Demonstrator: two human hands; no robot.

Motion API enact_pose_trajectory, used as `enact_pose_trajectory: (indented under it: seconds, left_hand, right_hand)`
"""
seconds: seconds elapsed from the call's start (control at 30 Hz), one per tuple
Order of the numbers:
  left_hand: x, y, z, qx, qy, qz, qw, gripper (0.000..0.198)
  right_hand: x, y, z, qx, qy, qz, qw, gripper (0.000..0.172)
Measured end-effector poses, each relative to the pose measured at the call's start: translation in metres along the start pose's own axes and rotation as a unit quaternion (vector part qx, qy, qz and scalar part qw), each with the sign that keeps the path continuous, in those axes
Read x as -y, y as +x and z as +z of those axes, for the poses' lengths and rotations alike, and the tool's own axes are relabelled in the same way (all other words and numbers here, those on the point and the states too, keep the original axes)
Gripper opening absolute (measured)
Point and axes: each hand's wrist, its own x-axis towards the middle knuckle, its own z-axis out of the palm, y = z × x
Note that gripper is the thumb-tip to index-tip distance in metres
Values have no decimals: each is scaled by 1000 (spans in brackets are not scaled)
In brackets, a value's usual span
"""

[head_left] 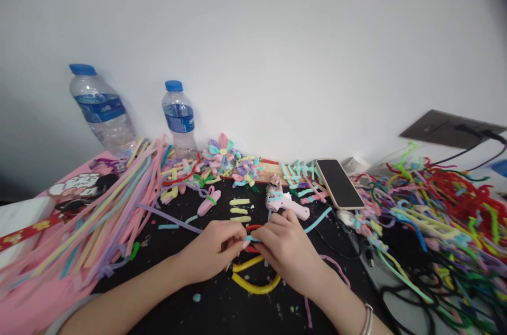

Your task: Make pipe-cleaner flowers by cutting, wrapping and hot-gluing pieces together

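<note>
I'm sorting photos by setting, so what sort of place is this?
Probably an indoor craft table, though home or workshop I can't tell: pastel pipe cleaners lie bundled at the left, fuzzy flowers sit near the wall, and there's what looks like a glue gun.

No readable text; white lettering (191,122) on both blue bottle labels (176,119) illegible.

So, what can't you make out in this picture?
All in the head view:
- Most of the light-blue strip at the fingertips: covered by the left hand and right hand.
- Whether the blue piece past the right hand belongs to that strip: the hand hides any join.
- Small print on the bottle labels: too small and blurred.
- What the blue object at far right is: cut off by the picture's edge.
</note>
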Motion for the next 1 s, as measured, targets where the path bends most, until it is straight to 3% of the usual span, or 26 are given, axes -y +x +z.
enact_pose_trajectory:
  seconds: [0.1,0.23,0.43,0.67,0.77,0.9,1.0]
  left_hand:
    - [0,1,-1,-19,-101,-35,994,21]
    - [-2,1,-5,-62,-175,-24,982,24]
    - [-1,0,-4,-25,-157,-19,987,24]
    - [2,3,-3,-36,-160,-51,985,19]
    - [1,3,-4,-60,-185,-48,980,20]
    - [2,5,-7,-104,-220,-54,968,22]
    - [3,7,-9,-144,-259,-70,952,23]
  right_hand:
    - [-3,-1,1,-22,32,40,998,11]
    - [-5,-3,4,-50,87,66,993,12]
    - [-1,-3,6,-86,64,10,994,18]
    - [-4,0,4,-180,35,6,983,14]
    - [-7,-2,5,-210,42,0,977,26]
    - [-8,-4,6,-206,52,2,977,44]
    - [-15,-4,7,-243,49,38,968,51]
